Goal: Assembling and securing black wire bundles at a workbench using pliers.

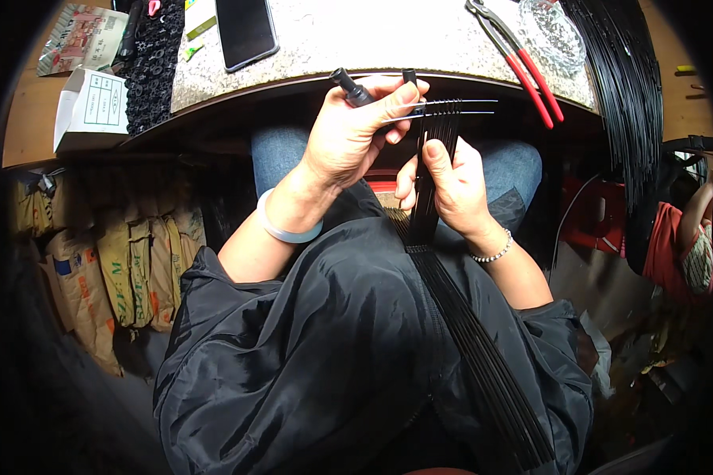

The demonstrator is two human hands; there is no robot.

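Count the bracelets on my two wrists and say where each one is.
2: a pale bangle on the wrist of your left hand, and a beaded bracelet on that of your right hand.

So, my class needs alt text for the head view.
A person's left hand holds two thin silver rods; the right hand grips long black strands running down shiny black cloth. Red-handled metal pliers lie on a speckled tabletop.
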